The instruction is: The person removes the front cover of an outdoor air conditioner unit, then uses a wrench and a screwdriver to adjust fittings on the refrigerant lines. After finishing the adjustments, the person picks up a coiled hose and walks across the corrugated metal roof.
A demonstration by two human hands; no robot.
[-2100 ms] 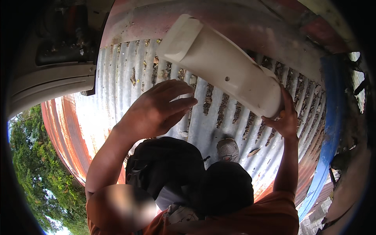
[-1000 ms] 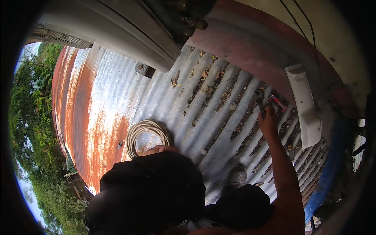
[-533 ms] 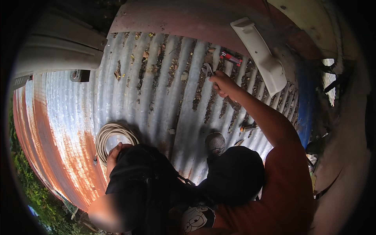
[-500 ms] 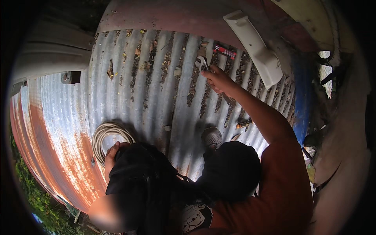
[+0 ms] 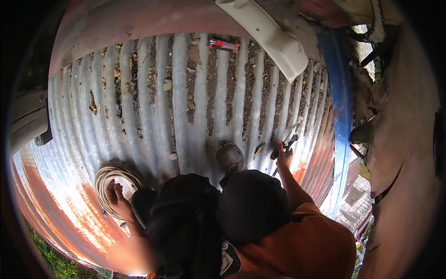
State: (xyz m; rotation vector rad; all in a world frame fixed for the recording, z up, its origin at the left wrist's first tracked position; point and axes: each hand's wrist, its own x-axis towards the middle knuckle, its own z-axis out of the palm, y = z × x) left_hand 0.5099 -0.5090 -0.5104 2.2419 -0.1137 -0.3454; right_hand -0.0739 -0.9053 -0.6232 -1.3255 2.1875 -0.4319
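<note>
I am crouched on a rusty corrugated metal roof [image 5: 186,116]. My left hand [image 5: 118,201] grips a coil of pale cable [image 5: 108,177] lying on the roof beside my knee. My right hand [image 5: 283,159] is low by my right knee, closed on a dark-handled tool [image 5: 284,146] whose tip points up the sheet. A small red tool [image 5: 223,45] lies far up the roof, well beyond either hand. My grey shoe [image 5: 231,158] rests between the two hands.
A long white curved plastic cover [image 5: 274,35] lies at the top right. A blue strip [image 5: 341,111] runs along the roof's right edge, with a drop beyond it. Dry leaves and dirt fill the grooves. Trees show below the left edge.
My right arm has drawn back from its reach near the red tool and white cover, down to my knee. My left hand has stayed on the coil.
</note>
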